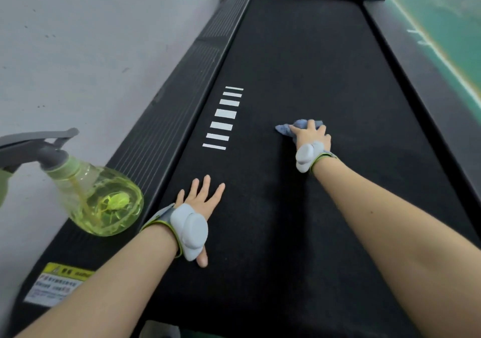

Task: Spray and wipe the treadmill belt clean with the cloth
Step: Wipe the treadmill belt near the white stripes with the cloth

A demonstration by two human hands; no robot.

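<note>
While the left hand (201,202) lies flat on the treadmill belt (312,51), fingers straight and fanned apart and holding nothing, the right hand (311,135) is stretched farther up the belt and presses down on the cloth (285,129). The cloth, blue and bunched into a small wad, lies on the belt right of the centre line. One loose corner sticks out to the left of the fingers. The right fingers look spread over the wad rather than curled round it, though the far fingertips are too small to judge surely.

Both forearms are bare. Each wrist carries a strap bearing a pale grey rounded unit: left wrist device (191,231), right wrist device (307,155).

A ladder of white stripes (223,118) is printed on the black belt, ahead of the left hand and to the left of the right.

The spray bottle (104,202) — clear, part-filled with yellow-green liquid, with a grey trigger head — stands on the left side rail (182,98), near the left wrist and touched by neither hand. A yellow-and-white warning label (58,283) is stuck on the same rail, nearer the camera.

Surroundings — grey wall (91,38) at left, green floor (447,12) at right.
</note>
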